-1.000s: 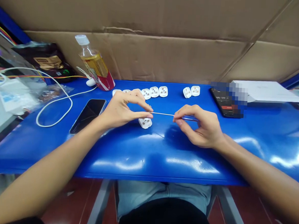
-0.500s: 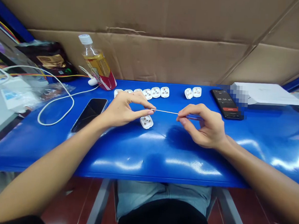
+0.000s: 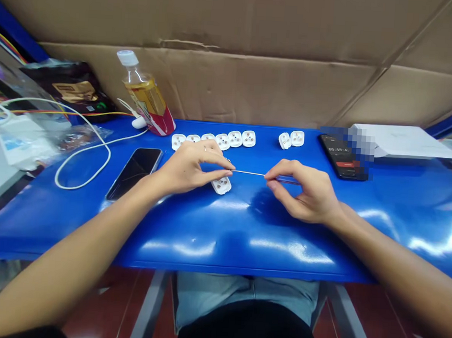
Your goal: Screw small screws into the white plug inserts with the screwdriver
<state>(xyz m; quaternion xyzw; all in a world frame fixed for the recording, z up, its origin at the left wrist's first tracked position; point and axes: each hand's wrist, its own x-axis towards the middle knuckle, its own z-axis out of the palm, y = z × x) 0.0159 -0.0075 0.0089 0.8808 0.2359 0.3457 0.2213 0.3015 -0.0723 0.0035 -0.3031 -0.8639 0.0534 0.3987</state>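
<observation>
My right hand (image 3: 301,190) grips a thin screwdriver (image 3: 248,173) by its see-through handle, the metal shaft pointing left. At the shaft's far end, the thumb and forefinger of my left hand (image 3: 197,166) are pinched together. Whatever small piece they hold there is too hidden to name. Just below those fingertips a white square plug part (image 3: 222,185) with metal pieces inside lies on the blue table, partly covered by the fingers. Behind my left hand stands a row of several similar white plug parts (image 3: 235,138), and two more (image 3: 297,138) sit farther right.
On the left lie a dark phone (image 3: 136,169) and a looped white cable (image 3: 83,152). A drink bottle (image 3: 148,98) leans near the cardboard wall (image 3: 276,90), beside a dark pouch (image 3: 73,88). A second phone (image 3: 339,158) and a white box (image 3: 407,142) are at the right.
Both hands have shifted slightly, with the screwdriver's shaft a little lower and its tip now between my left fingertips. The plug parts have stayed in place.
</observation>
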